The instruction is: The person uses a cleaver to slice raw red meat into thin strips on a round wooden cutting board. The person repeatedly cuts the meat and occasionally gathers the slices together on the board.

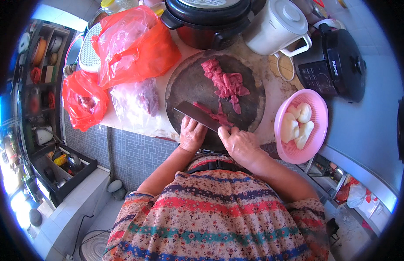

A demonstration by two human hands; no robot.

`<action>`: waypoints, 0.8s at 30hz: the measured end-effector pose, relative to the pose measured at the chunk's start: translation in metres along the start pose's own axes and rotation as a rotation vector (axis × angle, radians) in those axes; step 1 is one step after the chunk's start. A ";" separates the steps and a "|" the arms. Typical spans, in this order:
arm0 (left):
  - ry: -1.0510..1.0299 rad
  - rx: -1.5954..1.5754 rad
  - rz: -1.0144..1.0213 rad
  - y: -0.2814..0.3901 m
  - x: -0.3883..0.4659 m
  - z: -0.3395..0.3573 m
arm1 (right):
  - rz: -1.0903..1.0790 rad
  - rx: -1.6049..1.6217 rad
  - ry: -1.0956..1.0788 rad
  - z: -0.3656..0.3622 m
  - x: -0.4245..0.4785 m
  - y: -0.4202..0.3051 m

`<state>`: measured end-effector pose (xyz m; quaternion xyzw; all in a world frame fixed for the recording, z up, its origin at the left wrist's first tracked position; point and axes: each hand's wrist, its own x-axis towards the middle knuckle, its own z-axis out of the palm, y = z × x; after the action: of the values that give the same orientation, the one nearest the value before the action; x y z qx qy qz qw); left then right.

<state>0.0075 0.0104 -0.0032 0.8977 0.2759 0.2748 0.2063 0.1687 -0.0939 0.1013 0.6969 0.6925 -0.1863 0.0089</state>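
A round dark chopping board (pixel 185 81) lies in front of me. Sliced raw red meat (pixel 226 81) is heaped on its upper right part. My right hand (pixel 239 143) grips a cleaver (pixel 198 115) at its near right end, the blade slanting up to the left across the board. Just beyond the blade lie a few smaller strips of meat (pixel 220 115). My left hand (pixel 191 133) rests at the board's near edge with its fingertips against the near side of the blade; whether it holds anything under the fingers is hidden.
Red plastic bags (pixel 140 58) and a clear bag of meat (pixel 138 101) lie left of the board. Behind it stand a black pressure cooker (pixel 211 19) and a white jug (pixel 275 29). A black cooker (pixel 336 65) and a pink basket (pixel 319 127) with pale peeled pieces are at the right.
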 end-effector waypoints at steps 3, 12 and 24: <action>0.021 -0.013 -0.012 0.002 0.003 0.000 | 0.020 0.016 -0.021 0.001 0.009 -0.002; 0.038 -0.053 -0.018 0.003 0.007 -0.004 | -0.025 0.057 0.010 0.009 0.029 -0.002; 0.137 -0.050 -0.020 0.000 0.001 0.002 | -0.008 0.200 0.204 0.014 0.080 0.038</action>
<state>0.0095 0.0111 -0.0040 0.8685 0.2913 0.3405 0.2120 0.1995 -0.0219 0.0573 0.7068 0.6706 -0.1825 -0.1319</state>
